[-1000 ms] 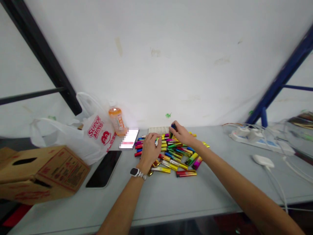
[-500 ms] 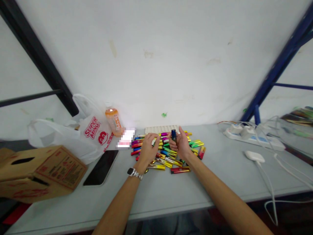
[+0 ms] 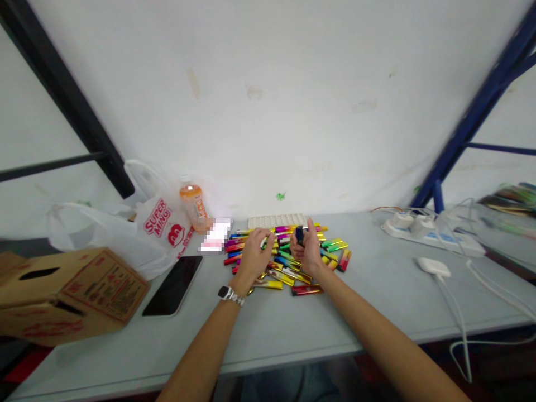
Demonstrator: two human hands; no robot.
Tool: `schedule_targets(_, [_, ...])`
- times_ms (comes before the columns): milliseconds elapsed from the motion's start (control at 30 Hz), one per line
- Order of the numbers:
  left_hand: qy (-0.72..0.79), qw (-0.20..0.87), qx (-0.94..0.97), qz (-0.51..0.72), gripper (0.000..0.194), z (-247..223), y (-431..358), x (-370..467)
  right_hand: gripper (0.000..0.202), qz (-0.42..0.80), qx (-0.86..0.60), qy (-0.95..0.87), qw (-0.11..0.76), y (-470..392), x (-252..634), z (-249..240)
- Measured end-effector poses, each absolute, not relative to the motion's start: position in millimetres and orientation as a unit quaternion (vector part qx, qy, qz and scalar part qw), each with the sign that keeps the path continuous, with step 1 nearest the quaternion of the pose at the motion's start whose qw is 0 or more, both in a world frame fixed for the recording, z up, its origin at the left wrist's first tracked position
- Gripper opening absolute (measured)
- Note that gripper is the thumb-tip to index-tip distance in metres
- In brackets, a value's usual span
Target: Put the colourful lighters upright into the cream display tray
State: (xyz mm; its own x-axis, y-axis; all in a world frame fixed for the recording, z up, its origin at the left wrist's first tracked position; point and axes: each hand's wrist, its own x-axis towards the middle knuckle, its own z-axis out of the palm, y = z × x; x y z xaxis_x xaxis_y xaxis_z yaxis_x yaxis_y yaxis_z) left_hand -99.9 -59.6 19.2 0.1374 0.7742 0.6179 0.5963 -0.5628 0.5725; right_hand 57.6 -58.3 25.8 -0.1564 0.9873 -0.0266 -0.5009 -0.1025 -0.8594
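Right hand [image 3: 306,251], centre of frame: fingers curled closed around a dark blue, glossy, slim lighter-like piece [image 3: 299,234], thumb pointing up beside it. Piece roughly upright, top end showing above the fingers, just over the pile.

Left hand [image 3: 254,255], just left of centre: half curled, palm down. A small white-and-green piece [image 3: 263,243] shows at its fingertips; cannot tell whether gripped or merely touched.

Beneath and around both hands: a loose pile of shiny, multicoloured, slim lighter-like pieces [image 3: 287,273], mostly flat and overlapping, on the pale grey desk [image 3: 293,335]. A red-and-gold piece [image 3: 307,290] lies at the near edge.

Handling, judged: fingers best wrapped low on the dark piece's body, thumb left free near the top, grip firm without squeezing. Its smooth coating may slip or turn. Wrist best kept steady and raised enough that the knuckles do not drag neighbours; left fingertips light, since overlapping pieces could slide.

Farther out: cream keyboard-like slab [image 3: 276,221] behind the pile; black phone [image 3: 172,287], lower left; clear bottle with orange label [image 3: 194,207], left of centre; white power strip [image 3: 444,241], right side.
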Motion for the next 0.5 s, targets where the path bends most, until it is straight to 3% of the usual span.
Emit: schedule_targets(500, [0.465,0.09,0.752,0.459,0.019,16.9,-57.9,-100.8,0.063,0.659,-0.364,-0.386,0.533,-56.1,55.5,18.4])
